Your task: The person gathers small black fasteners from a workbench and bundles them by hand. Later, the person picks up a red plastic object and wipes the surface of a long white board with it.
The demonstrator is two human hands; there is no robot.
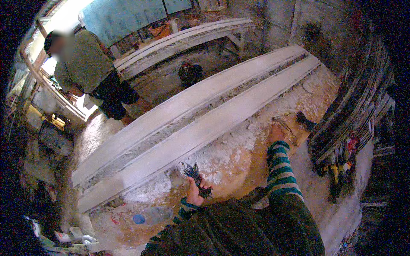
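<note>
Near the front edge of the workbench, my left hand (194,194) is closed around a bundle of dark strands (194,173). Its frayed ends stick out above and below my fingers. My right hand (277,134) reaches forward to the right part of the dusty bench top (239,170). Its fingers are bent together beside some thin dark strands (292,128); what lies between them is too small to make out. Just beyond, to the right, lies another dark bundle (305,121). Two long whitish boards (205,96) stretch diagonally across the bench, beyond both hands.
A clear plastic bottle with a blue cap (139,219) lies at the front left. Stacked dark lengths (354,102) stand on the right, above several hand tools (339,170). Another person (87,64) stands at the far left, beside a second long whitish piece (171,42).
</note>
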